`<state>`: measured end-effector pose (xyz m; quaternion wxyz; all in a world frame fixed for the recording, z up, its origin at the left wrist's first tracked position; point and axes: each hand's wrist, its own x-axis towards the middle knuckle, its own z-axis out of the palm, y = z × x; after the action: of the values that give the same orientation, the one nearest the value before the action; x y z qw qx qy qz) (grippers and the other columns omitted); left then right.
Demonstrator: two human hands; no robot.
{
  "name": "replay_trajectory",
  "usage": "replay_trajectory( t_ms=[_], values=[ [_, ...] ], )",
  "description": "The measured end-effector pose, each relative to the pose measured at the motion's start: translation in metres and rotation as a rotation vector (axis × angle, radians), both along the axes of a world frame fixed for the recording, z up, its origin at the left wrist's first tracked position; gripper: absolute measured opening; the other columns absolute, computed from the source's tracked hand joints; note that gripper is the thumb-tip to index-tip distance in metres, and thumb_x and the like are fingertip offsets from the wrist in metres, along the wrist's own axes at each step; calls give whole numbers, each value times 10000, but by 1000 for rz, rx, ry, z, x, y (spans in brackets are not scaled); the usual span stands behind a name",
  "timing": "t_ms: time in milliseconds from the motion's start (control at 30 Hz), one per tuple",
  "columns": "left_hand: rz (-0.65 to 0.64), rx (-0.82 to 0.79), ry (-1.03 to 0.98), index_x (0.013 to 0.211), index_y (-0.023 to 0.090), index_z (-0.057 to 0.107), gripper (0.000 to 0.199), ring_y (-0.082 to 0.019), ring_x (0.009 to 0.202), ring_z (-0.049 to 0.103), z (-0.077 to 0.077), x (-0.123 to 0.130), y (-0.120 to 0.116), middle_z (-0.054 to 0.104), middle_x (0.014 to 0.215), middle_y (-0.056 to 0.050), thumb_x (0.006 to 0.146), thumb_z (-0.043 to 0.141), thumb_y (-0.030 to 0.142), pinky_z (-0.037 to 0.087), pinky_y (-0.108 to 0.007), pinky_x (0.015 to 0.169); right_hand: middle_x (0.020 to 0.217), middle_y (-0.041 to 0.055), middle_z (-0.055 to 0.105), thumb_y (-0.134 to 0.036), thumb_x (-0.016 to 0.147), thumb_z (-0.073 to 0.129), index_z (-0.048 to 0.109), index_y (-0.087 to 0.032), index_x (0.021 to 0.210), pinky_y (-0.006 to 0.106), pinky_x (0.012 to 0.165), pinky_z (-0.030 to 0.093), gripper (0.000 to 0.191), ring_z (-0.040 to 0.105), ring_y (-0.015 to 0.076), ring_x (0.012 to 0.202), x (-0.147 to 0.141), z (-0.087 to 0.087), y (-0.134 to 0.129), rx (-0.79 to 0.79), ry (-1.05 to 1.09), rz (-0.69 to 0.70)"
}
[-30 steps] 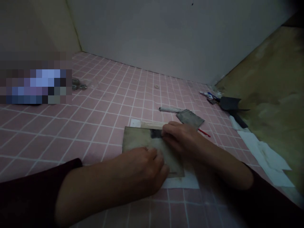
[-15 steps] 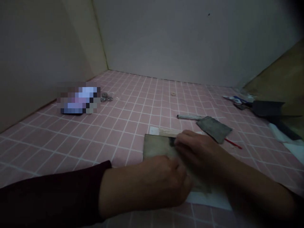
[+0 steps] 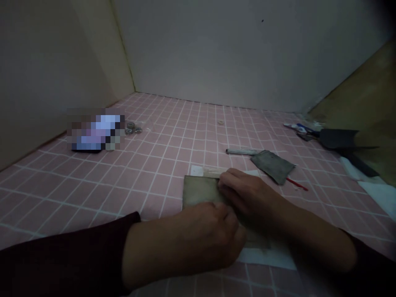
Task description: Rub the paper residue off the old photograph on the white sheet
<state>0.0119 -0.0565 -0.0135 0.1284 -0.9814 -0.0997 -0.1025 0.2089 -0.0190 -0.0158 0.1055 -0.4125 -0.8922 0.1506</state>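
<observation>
A grey-green, square-cornered sheet [image 3: 198, 189] lies in front of me on top of white paper [image 3: 269, 258]. My left hand [image 3: 213, 235] is closed over the near part of the sheet, its fingers curled inward. Anything in those fingers is hidden from me. My right hand [image 3: 241, 185] is at the far edge of the sheet, with thumb and fingers pressed together. What it pinches cannot be made out. A pale strip [image 3: 212, 171] shows just beyond the sheet's far edge.
Past my right hand lie a grey cloth-like piece [image 3: 274, 166], a whitish tube [image 3: 241, 152] and a thin red stick [image 3: 297, 184]. A blurred-out phone-like object [image 3: 95, 134] and small metal rounds [image 3: 131, 128] are left. Dark-handled tools [image 3: 338, 139] lie right, on pink checked cloth [image 3: 154, 165].
The whole view has shifted slightly. My right fingertips now cover the dark patch that showed beside them at the sheet's far edge. My left hand stays closed over the sheet.
</observation>
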Motion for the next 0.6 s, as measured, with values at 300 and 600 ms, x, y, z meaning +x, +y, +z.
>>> replay_trajectory(
  t_ms=[300, 600],
  values=[
    [8, 21, 13, 854, 150, 567, 77, -167, 637, 513, 2, 0, 0, 597, 785, -31, 901, 506, 141, 410, -337, 637, 790, 27, 540, -110, 900, 416, 457, -195, 813, 283, 620, 372, 128, 503, 148, 681, -1, -3, -2, -13, 11, 0],
    [-2, 8, 36, 827, 171, 535, 78, -176, 623, 469, 0, -3, -1, 549, 760, -21, 891, 501, 140, 338, -343, 567, 789, 38, 533, -97, 902, 416, 473, -192, 793, 290, 640, 377, 155, 498, 149, 691, 5, 2, 0, -11, -85, -56]
  ],
)
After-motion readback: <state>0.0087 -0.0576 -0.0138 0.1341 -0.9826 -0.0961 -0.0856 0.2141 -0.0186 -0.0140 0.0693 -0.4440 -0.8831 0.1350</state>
